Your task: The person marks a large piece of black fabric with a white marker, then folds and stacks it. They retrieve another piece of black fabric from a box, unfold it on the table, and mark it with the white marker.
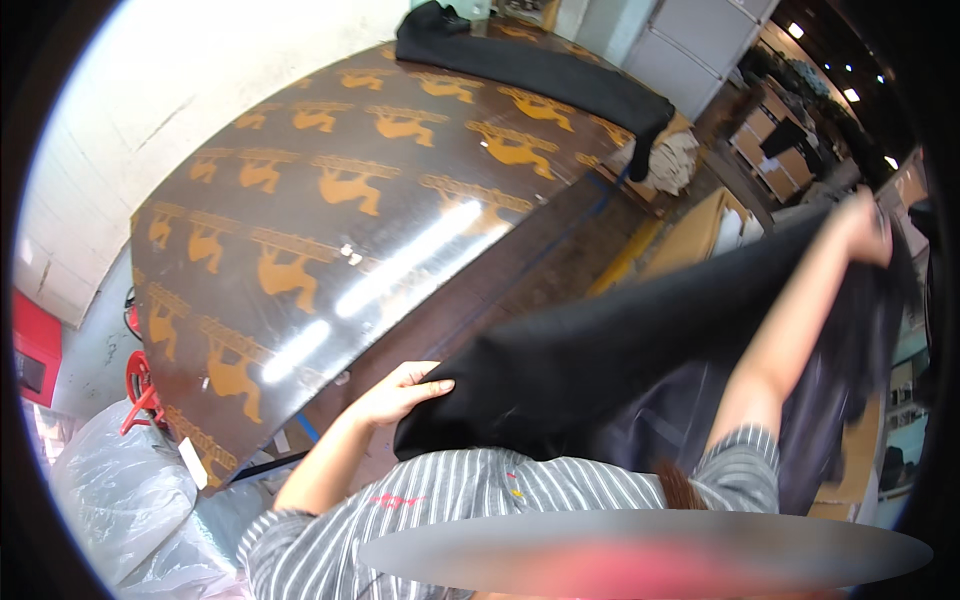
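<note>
Right hand (866, 234) blurry, perhaps on cloth (610, 335)

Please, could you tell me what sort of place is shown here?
Probably a fabric workshop or factory: a large brown table, a long black cloth held by the left hand and right hand, and cardboard boxes in the cluttered background.

The left forearm (332, 455) rises from between 7 and 8 o'clock; the left hand (398, 394) is closed in a pinch, thumb (434, 389) pointing toward 3. The right forearm (785, 350) reaches up from 4 o'clock, the right hand (866, 236) raised between 2 and 3, its fingers seemingly curled but blurred.
</note>
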A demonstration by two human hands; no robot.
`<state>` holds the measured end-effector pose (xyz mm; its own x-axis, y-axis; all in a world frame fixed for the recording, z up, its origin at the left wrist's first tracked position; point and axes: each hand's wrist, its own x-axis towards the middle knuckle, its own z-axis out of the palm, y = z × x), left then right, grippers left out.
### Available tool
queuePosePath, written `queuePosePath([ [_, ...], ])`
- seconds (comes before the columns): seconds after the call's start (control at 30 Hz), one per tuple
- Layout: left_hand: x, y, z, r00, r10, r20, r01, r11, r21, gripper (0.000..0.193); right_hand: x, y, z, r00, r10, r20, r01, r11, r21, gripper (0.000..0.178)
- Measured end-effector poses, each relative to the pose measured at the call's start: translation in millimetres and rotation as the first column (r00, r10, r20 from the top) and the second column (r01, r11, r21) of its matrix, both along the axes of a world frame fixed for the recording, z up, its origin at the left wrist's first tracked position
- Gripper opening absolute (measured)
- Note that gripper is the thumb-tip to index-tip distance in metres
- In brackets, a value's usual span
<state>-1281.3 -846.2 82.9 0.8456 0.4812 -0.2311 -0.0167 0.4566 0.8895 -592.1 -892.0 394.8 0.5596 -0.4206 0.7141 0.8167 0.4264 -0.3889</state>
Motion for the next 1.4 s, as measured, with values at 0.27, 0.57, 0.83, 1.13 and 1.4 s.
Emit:
queuePosePath([
  [0.27, -82, 110, 16, 0.613, 0.785, 0.091, -0.751, 0.614, -0.245, 0.061, -418, 419, 54, 0.669, 0.743, -0.016, -0.621, 0.546, -0.562, 0.072],
  [0.57, -227, 222, -87, 0.544, 0.688, -0.481, -0.602, 0.719, 0.348, 0.04, -562, 316, -269, 0.293, 0.956, 0.018, -0.092, 0.047, -0.995, 0.05],
  [0.83, -34, 192, -20, 0.427, 0.904, 0.018, -0.21, 0.079, 0.975, 0.025, -368, 295, -373, 0.656, 0.594, -0.466, -0.618, 0.068, -0.783, 0.04],
  [1.13, 88, 379, -50, 0.373, 0.928, 0.016, 0.101, -0.058, 0.993, 0.03, -311, 354, -416, 0.7, 0.559, -0.445, -0.579, 0.08, -0.811, 0.038],
  [1.4, 71, 486, -77, 0.201, 0.957, -0.208, 0.607, 0.045, 0.794, 0.018, -319, 351, -403, 0.66, 0.522, -0.541, -0.672, 0.086, -0.736, 0.031],
])
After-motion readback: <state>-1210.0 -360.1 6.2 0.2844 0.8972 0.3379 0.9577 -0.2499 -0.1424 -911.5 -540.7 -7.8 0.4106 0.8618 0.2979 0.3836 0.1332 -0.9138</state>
